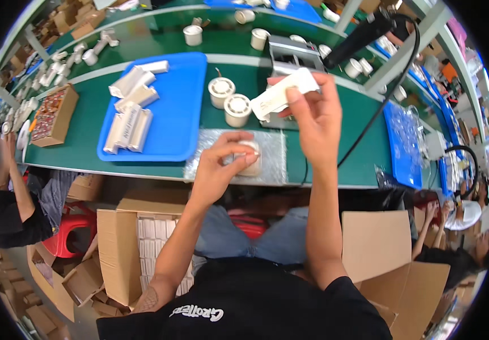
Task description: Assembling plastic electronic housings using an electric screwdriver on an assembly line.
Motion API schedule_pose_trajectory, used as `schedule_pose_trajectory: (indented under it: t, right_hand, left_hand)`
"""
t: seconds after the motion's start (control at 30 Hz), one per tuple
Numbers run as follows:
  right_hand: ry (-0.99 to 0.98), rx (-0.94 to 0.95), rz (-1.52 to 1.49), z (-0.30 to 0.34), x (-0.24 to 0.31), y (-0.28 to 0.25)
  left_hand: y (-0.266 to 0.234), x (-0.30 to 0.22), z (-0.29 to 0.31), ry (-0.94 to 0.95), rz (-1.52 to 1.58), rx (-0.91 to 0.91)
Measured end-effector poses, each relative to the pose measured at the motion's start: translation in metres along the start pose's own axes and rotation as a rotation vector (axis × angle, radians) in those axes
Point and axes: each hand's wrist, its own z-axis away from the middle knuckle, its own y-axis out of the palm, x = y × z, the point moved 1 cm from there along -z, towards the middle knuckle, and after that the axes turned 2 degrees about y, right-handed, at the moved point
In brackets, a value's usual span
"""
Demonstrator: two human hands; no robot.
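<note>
Casing (278, 97): white, tilted, raised above green table (83, 130)
Right hand (316, 113): pinches this casing between thumb and fingers
Left hand (221, 161): touches round white part (252, 169) on bubble wrap (272, 160); whether it pinches, I cannot tell

This is a factory assembly floor: a long green counter (88, 110) carries many similar round white parts (237, 110) and a blue tray (179, 107), open cardboard boxes (114, 255) crowd below, and other people (one (6, 218) at left, near a red stool (77, 229)) are stationed nearby.
</note>
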Motion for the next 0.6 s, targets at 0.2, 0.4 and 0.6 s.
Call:
schedule_pose_trajectory:
  t: [0.2, 0.4, 0.6]
  right_hand:
    - [-0.039, -0.212, 0.057, 0.050, -0.004, -0.026]
    - [-0.237, -0.261, -0.036, 0.056, -0.018, -0.025]
    - [-0.238, -0.210, -0.013, 0.056, -0.041, -0.022]
  left_hand:
    - [0.034, -0.004, -0.013, 0.160, -0.147, -0.079]
    - [0.045, -0.010, -0.013, 0.116, -0.170, -0.060]
    - [0.033, -0.005, -0.011, 0.221, -0.359, -0.036]
